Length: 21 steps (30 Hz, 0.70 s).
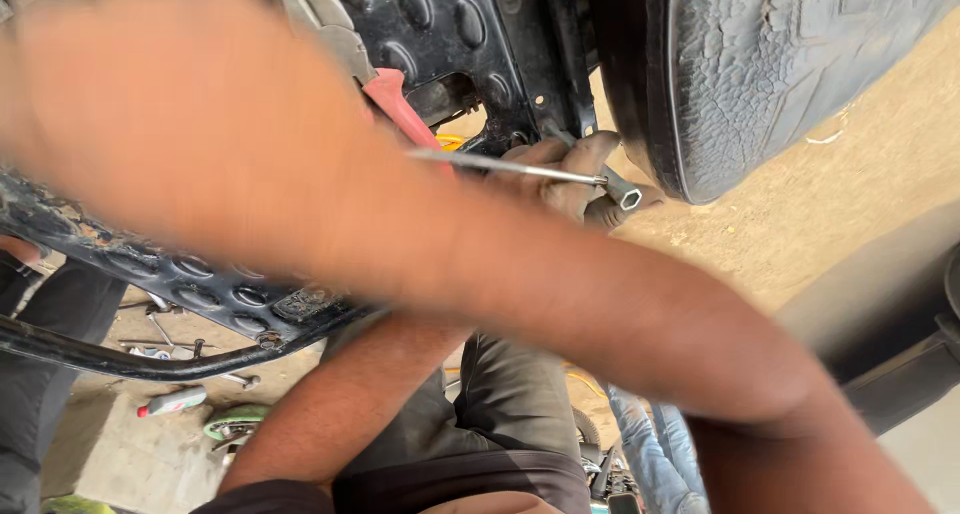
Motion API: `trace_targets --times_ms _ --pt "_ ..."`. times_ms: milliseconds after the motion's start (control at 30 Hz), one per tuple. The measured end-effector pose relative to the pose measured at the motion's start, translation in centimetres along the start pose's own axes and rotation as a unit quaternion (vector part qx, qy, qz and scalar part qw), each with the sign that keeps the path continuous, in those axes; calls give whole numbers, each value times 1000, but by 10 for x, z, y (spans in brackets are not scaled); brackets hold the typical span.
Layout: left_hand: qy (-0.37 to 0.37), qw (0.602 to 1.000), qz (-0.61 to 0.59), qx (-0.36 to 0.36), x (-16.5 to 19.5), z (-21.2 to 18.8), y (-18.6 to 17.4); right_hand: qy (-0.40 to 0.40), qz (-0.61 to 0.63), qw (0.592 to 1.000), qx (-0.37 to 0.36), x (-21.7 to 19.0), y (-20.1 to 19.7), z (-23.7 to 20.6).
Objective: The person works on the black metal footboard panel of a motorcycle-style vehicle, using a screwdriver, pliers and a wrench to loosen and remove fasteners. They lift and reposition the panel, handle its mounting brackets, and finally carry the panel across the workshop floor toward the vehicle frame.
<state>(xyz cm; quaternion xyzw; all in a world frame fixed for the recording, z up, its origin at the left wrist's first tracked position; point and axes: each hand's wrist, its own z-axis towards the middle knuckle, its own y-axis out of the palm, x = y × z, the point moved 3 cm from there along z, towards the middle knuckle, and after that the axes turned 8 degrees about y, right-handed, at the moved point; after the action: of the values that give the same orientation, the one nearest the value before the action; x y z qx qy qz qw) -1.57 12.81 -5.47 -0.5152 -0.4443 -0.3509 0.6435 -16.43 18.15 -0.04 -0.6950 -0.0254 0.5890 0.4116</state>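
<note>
My left hand (560,169) is closed around a thin metal socket wrench (520,166), whose hex socket (627,196) points at the camera beside a cracked black tyre (760,64). The hand sits against a black perforated vehicle frame (450,24). My right arm (420,234) sweeps across the view from lower right to upper left, heavily blurred, and its hand cannot be made out. Pliers with red handles (400,104) stick out from behind that arm, next to the frame.
A rusty black frame rail (200,284) runs along the lower left. Loose tools and a small bottle (172,402) lie on the sandy ground below it. A person's dark trousers (500,404) fill the bottom centre. A dark body panel (880,324) is at right.
</note>
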Motion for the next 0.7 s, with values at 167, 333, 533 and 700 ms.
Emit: trace_targets --times_ms 167,333,533,700 --pt "-37 996 30 80 2 -10 19 88 17 985 -148 -65 -5 -92" --pt "-12 993 59 101 4 -21 27 92 100 989 -53 -66 -35 -143" --pt "48 990 64 113 3 -23 30 113 86 989 42 -77 -42 -171" --pt "77 981 144 102 -2 -27 32 73 151 986 -8 -72 -41 -202"
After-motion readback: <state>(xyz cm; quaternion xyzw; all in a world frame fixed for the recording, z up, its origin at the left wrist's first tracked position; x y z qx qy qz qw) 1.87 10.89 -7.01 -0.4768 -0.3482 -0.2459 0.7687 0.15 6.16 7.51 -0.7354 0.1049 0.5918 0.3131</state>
